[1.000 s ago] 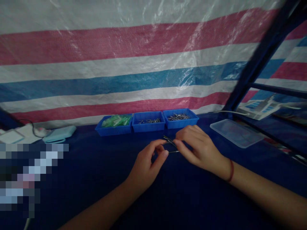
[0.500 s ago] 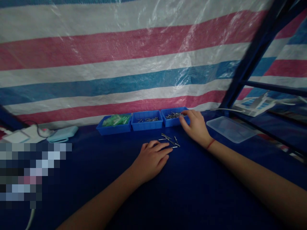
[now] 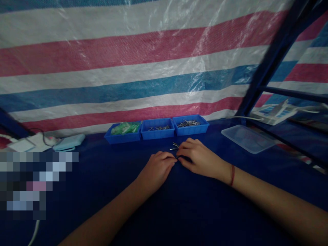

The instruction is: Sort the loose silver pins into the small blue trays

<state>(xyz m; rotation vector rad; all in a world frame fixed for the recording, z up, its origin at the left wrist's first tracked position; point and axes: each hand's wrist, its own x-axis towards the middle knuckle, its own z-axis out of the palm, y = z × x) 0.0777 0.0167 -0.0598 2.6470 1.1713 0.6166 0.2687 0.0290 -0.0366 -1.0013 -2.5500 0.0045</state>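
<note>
Near the middle of the dark blue table, my left hand (image 3: 158, 168) has its thumb and fingertips pressed together at a small metal rivet (image 3: 176, 158). Just to its right, my right hand (image 3: 198, 157) lies low over the table, fingers bent, its fingertips close to the left ones; what is under them is hidden. A few loose rivets (image 3: 174, 149) show beyond the fingertips. Behind the hands stand a blue bin (image 3: 192, 130) full of rivets, a middle blue bin (image 3: 157, 133) with fewer, and a left blue bin (image 3: 123, 138) holding green packets.
A clear plastic lid (image 3: 247, 138) lies on the table (image 3: 179, 212) at the right. At the left are a light blue case (image 3: 69, 142) and white devices with a cable. A dark metal frame (image 3: 256, 82) and a white device (image 3: 275, 112) stand at the back right.
My right hand has moved from the right bin down and left to the loose rivets. My left hand's fingers have drawn together, and most of the loose rivets are now covered.
</note>
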